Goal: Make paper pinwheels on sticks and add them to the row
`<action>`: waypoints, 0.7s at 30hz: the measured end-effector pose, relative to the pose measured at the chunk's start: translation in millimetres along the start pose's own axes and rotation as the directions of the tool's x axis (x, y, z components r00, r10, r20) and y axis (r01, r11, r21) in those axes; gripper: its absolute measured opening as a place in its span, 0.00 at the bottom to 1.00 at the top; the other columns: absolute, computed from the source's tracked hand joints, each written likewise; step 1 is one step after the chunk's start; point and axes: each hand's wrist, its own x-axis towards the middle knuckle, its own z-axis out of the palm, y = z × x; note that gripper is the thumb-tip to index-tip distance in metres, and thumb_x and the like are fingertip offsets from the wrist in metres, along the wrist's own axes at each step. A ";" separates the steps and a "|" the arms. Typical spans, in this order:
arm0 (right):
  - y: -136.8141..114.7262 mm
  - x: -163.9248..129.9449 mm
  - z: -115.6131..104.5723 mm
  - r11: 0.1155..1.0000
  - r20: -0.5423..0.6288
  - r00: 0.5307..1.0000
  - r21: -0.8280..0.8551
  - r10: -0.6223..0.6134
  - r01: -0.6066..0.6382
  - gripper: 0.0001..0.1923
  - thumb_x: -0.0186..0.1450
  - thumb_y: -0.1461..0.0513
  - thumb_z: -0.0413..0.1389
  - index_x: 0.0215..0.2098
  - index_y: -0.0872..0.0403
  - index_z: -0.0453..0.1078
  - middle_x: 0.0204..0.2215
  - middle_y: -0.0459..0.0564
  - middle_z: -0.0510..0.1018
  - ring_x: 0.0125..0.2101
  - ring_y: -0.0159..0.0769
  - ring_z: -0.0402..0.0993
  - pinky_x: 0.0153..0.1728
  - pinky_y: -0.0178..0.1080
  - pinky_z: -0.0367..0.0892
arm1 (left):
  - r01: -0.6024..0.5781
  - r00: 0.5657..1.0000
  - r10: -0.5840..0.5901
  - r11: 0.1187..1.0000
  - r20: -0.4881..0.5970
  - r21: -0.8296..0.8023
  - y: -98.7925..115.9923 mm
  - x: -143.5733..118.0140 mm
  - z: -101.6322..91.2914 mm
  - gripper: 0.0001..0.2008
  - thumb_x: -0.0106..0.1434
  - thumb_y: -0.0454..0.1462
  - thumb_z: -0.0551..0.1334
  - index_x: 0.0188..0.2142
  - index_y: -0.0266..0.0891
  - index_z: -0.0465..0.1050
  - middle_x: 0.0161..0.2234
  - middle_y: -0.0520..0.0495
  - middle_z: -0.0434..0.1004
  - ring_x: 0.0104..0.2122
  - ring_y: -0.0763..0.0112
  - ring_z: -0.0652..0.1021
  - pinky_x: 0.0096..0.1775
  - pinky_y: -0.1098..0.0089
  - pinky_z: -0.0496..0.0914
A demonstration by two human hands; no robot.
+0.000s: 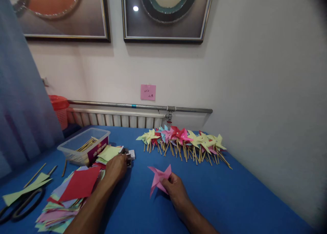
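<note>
Far left, black scissors lie beside a spread of colored paper squares, the clear plastic box of sticks behind. The left hand curls onto a small white box just ahead of its fingertips; whether it grips, cannot tell. The right hand pinches a pink folded pinwheel, lying left of it on the blue table. Finished pinwheels line the wall beyond.

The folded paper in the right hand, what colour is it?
Pink. The head view shows the paper pinched by the right hand.
</note>
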 end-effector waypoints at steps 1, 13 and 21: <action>-0.2 0.0 0.1 1.000 -0.001 1.000 -0.001 0.005 -0.005 0.16 0.53 0.53 0.64 0.33 0.57 0.76 0.24 0.45 0.77 0.25 0.34 0.67 0.28 0.35 0.60 | -0.005 1.000 0.004 1.000 -0.006 -0.023 -0.8 1.3 1.4 0.15 0.68 0.34 0.51 0.42 0.41 0.77 0.43 0.38 0.81 0.44 0.58 0.79 0.41 0.66 0.67; 2.7 1.9 -1.3 1.000 -0.004 1.000 -0.025 0.000 0.000 0.17 0.54 0.52 0.64 0.34 0.57 0.77 0.25 0.46 0.78 0.25 0.35 0.68 0.29 0.36 0.61 | -0.128 0.989 0.120 0.987 -0.084 -0.101 12.1 -5.6 -0.4 0.13 0.69 0.36 0.52 0.42 0.40 0.76 0.44 0.41 0.80 0.46 0.61 0.78 0.44 0.67 0.66; 12.3 7.6 -4.6 1.000 0.007 1.000 0.007 0.005 -0.005 0.21 0.53 0.51 0.65 0.37 0.58 0.77 0.26 0.49 0.80 0.28 0.38 0.73 0.31 0.37 0.66 | -0.376 0.925 0.377 0.926 0.058 -0.022 48.0 -19.4 20.6 0.16 0.68 0.35 0.52 0.38 0.38 0.79 0.40 0.35 0.80 0.43 0.55 0.79 0.43 0.63 0.67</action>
